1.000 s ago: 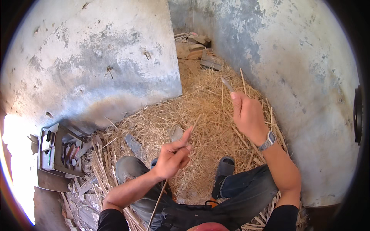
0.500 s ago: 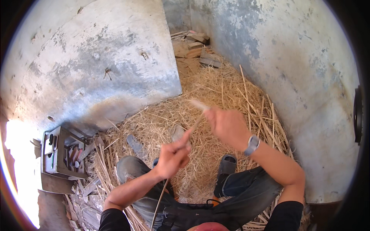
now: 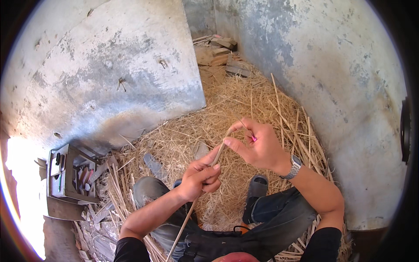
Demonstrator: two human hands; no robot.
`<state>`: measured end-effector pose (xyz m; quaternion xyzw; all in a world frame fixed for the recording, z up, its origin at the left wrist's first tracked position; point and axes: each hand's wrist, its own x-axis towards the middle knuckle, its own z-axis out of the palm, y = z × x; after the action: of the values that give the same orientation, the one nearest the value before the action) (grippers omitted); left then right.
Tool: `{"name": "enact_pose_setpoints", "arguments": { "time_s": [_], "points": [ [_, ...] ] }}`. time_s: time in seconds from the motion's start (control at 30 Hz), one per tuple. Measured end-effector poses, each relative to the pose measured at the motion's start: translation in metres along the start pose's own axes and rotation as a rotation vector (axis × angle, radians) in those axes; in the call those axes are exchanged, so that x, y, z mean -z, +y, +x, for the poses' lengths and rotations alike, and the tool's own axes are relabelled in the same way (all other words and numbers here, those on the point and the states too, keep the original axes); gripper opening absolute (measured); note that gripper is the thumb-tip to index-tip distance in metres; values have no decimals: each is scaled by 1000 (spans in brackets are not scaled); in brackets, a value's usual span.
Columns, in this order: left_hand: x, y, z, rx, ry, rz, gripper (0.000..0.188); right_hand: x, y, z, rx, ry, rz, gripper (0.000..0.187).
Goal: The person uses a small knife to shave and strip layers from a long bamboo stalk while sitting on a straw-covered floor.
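Above the straw-covered floor [image 3: 227,105], the left hand [image 3: 198,179] has its fingers clamped on a long thin reed [image 3: 217,155], while the right hand [image 3: 257,146] pinches its upper end, seemingly mid-work.

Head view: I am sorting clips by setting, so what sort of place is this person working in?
Probably a rough outdoor corner or farm shed. Loose straw covers the ground between weathered concrete walls, and scrap wood is piled at the back. Both hands work a thin stalk.

straw litter [image 3: 244,109] on the floor, a toolbox [image 3: 70,179] lower left, perhaps wood scraps [image 3: 220,54] beyond.
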<state>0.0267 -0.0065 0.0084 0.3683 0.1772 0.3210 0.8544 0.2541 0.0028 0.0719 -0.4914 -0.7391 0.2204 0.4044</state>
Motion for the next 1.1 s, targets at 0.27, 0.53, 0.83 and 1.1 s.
{"name": "enact_pose_setpoints", "arguments": {
  "time_s": [0.27,0.53,0.83,1.1],
  "points": [
    [-2,-7,7,54,-92,124,47,-4,17,-1,21,95,115,27],
    [-3,-9,10,44,-75,381,45,4,20,-2,-16,164,149,26],
    [-1,-7,8,-6,-45,583,45,7,20,-2,-77,67,136,23],
    [2,-6,12,-63,59,257,41,15,33,1,-345,-312,1121,56]
  ]
}}
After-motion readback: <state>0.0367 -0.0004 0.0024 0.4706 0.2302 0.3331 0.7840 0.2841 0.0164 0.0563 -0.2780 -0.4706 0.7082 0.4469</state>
